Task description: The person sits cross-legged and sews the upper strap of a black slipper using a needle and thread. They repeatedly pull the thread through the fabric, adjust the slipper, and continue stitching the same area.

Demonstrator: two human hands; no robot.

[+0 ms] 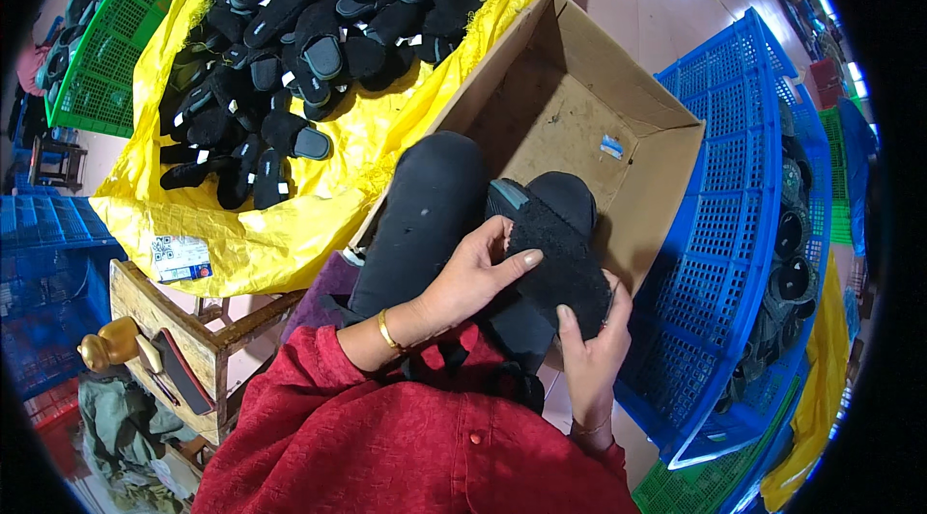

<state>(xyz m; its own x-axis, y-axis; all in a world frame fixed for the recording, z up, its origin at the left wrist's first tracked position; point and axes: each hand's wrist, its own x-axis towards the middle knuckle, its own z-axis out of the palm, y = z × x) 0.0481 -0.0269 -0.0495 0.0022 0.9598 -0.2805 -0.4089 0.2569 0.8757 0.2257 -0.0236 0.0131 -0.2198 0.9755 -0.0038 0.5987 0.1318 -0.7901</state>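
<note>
A black fluffy slipper point(558, 258) is held over my lap, with a grey sole edge showing at its far end. My left hand point(478, 268) pinches its left side, thumb lying on top of the fuzzy upper. At the near right end, my right hand point(594, 350) grips the slipper between thumb and fingers. Part of each hand's fingers is hidden beneath it. Beyond my knees stands an open cardboard box point(666, 166) with a small blue-and-white scrap point(611, 146) inside. To its left, many black slippers point(323, 55) with white tags are heaped in a yellow woven sack point(362, 152).
Tall blue plastic crates point(690, 253) stand close on my right, holding dark footwear point(792, 277). On my left is a wooden stool point(145, 297) bearing a dark phone-like slab point(183, 369) and a gold-coloured object point(108, 344). A green crate point(121, 41) sits at far left.
</note>
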